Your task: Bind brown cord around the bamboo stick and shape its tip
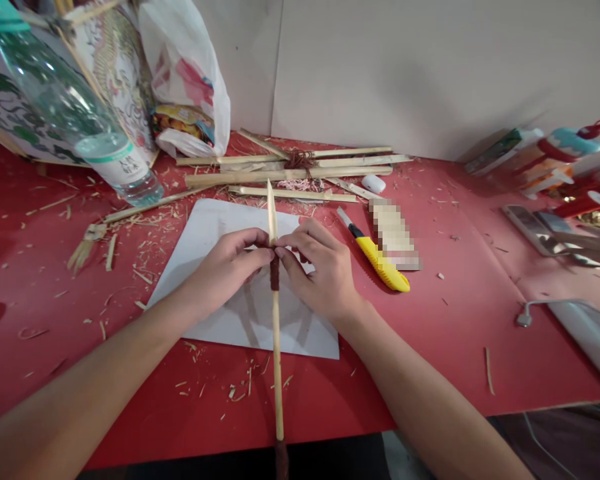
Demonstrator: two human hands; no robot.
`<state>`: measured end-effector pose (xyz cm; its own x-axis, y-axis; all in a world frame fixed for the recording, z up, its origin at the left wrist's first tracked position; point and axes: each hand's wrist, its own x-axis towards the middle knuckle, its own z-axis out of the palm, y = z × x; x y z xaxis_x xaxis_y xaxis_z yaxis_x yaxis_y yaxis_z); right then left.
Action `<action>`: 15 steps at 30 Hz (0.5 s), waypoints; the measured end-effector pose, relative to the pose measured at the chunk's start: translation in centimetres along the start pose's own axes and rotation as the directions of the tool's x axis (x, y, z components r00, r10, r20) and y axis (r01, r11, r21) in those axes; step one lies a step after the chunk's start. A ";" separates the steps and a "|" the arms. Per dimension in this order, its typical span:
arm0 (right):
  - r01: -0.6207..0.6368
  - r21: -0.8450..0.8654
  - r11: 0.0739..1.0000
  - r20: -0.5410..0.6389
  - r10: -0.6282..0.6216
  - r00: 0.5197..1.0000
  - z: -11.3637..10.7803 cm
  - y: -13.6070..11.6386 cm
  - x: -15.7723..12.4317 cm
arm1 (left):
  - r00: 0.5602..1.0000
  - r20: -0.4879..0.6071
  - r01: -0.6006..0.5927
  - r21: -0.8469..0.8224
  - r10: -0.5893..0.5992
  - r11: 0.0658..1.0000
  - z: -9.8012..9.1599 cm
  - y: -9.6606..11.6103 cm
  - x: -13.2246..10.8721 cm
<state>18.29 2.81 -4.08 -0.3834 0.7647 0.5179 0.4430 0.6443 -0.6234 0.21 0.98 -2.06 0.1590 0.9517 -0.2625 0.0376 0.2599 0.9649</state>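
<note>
A slim bamboo stick (277,353) with a pointed upper end stands lengthwise before me, its lower end past the table's front edge. Dark brown cord (275,275) is wrapped round it just below my fingers, and more brown wrapping shows at the bottom. My left hand (235,263) pinches the stick from the left at the top of the cord. From the right, my right hand (323,267) pinches at the same spot, fingertips nearly touching the left ones. Beneath both hands lies a white sheet (215,317).
A yellow cutter (383,263) with its blade out lies right of the sheet, beside a pixelated block (394,233). Bamboo strips (290,175) lie behind. A bottle (100,133) leans at left. Another person's hand (593,243) is at far right.
</note>
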 end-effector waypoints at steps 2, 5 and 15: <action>-0.012 -0.006 1.000 0.017 0.012 1.000 0.0 0.1 0.0 | 1.000 -0.001 -0.010 0.015 0.010 1.000 0.0 -0.1 0.0; -0.024 0.013 1.000 0.033 0.024 0.999 0.0 0.1 0.1 | 1.000 -0.002 -0.029 0.022 0.029 0.999 -0.1 -0.2 0.0; -0.068 0.032 0.997 0.114 0.064 0.991 -0.2 -0.5 0.4 | 0.998 0.030 -0.060 0.059 0.059 0.996 0.1 -0.1 -0.2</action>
<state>18.08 2.83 -3.41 -0.4438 0.7985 0.4067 0.4417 0.5898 -0.6761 0.28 0.79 -2.07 0.1901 0.9601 -0.2050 0.0857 0.1918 0.9777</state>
